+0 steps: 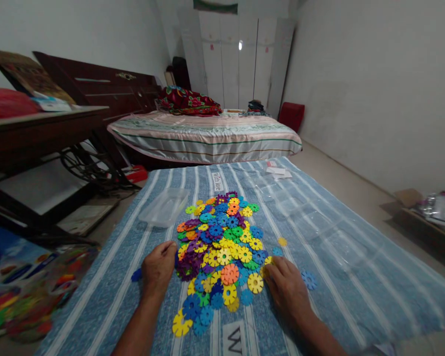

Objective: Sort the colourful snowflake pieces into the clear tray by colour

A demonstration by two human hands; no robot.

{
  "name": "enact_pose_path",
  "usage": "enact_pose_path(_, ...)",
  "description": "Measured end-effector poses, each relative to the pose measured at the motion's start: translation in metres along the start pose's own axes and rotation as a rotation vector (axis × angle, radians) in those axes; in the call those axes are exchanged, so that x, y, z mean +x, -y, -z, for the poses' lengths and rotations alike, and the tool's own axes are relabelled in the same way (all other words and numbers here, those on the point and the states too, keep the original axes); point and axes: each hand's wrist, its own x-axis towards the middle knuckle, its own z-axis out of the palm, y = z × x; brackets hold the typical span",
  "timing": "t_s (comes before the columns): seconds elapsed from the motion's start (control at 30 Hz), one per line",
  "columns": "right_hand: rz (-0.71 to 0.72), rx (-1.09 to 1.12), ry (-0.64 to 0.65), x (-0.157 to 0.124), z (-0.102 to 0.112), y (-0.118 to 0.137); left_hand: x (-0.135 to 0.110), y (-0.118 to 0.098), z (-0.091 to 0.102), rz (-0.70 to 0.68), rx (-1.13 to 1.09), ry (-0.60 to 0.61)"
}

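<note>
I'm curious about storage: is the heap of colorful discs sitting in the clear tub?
No, the heap of discs lies on the striped cloth between the left hand and right hand, outside the clear tub.

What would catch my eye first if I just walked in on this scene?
Most likely the heap of bright notched discs, yellow, blue, green, orange and purple, spread over the middle of the blue striped cloth. The person's left hand and right hand frame it, one at each side. Farther back, a red floral bundle stands out on the pale bed.
</note>
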Motion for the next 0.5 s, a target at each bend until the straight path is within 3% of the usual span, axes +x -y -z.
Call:
enact_pose_path(0.13, 0.03, 0.032, -0.018, -0.001, -0.001, 0.0, 0.019, -0.003, -0.001, -0.029, 0.079, -0.07)
enact_pose_path(0.37, 0.043, 0.11, -0.039, -0.004, -0.005, -0.009, 0.042, -0.015, -0.024, -0.145, 0.153, -0.014)
enact_pose_path(0.5, 0.045, 0.143, -0.042, -0.003, -0.005, -0.015, 0.045, -0.01, -0.032, -0.139, 0.166, -0.018)
